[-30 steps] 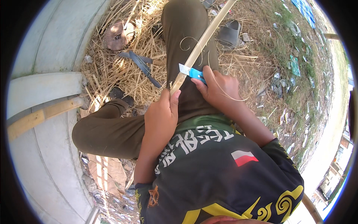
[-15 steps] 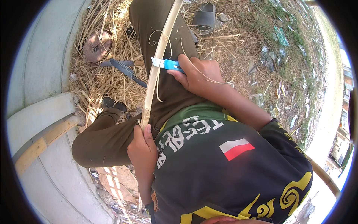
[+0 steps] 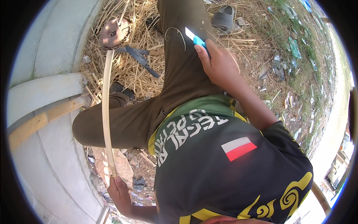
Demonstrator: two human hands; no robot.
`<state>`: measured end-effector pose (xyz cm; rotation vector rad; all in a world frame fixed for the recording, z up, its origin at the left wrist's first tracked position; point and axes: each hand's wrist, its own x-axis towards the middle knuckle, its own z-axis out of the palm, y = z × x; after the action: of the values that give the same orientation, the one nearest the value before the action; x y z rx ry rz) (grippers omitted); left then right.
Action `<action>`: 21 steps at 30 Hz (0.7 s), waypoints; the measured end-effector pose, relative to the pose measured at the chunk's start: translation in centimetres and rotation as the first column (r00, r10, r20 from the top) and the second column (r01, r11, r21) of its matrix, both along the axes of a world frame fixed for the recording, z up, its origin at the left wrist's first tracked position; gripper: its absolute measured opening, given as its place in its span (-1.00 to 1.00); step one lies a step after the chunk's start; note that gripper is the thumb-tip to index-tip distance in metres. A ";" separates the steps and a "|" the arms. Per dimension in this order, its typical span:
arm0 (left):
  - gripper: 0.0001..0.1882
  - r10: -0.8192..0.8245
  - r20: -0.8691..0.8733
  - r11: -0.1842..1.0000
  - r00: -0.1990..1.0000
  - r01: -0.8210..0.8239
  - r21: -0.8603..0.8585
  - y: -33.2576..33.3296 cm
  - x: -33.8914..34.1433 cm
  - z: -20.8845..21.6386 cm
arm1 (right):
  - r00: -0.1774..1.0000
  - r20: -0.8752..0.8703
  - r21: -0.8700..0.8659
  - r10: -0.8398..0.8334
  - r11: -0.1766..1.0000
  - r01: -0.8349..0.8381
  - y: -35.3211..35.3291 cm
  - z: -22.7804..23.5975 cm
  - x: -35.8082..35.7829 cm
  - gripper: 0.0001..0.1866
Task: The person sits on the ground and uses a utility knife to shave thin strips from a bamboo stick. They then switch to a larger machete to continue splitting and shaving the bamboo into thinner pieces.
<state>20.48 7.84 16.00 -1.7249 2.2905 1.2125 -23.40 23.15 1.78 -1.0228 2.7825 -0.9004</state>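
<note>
Within left hand [image 3: 120,194], pale strip [image 3: 106,108]

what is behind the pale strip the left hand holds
Behind the pale strip, straw, the bent trouser leg and brown cardboard show at its edges. Whatever its width covers cannot be seen.

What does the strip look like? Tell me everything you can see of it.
The strip is long, narrow and pale cream, seemingly bamboo or wood, a little browner near its lower end. It looks gently bowed, though the lens may add to that. The left hand grips its lower end; from there it runs up the picture, passing over the bent left leg, its far end showing just below the round block. Whether it touches the leg is unclear. The knife is apart from it.
</note>
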 end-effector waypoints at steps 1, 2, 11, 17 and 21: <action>-0.52 0.055 -0.015 0.998 0.998 -0.055 -0.003 0.5 -0.2 -0.2 | 1.000 0.004 -0.032 0.017 0.999 -0.016 0.1 0.0 0.1 -0.48; -0.52 0.103 -0.036 0.995 0.994 -0.103 0.002 0.8 -0.8 -0.8 | 0.996 0.095 -0.040 -0.001 0.999 0.004 0.4 0.7 -0.1 -0.47; -0.56 -0.321 -0.040 0.930 0.946 0.307 -0.204 2.5 -13.8 -6.8 | 0.973 0.030 -0.110 0.231 0.968 -0.226 0.4 2.4 -3.1 -0.47; -0.55 -0.358 -0.013 0.930 0.934 0.355 -0.098 1.3 -15.2 -8.1 | 0.978 0.023 0.098 0.207 0.973 -0.208 0.4 0.8 -2.3 -0.47; -0.54 -0.354 -0.062 0.934 0.933 0.351 -0.061 0.9 -14.7 -8.7 | 0.981 -0.010 0.118 0.192 0.975 -0.190 0.1 0.6 -1.8 -0.54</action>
<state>5.77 8.69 7.29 -1.2191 2.5452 1.1680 -25.21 23.23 2.33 -1.2599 2.6581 -0.6987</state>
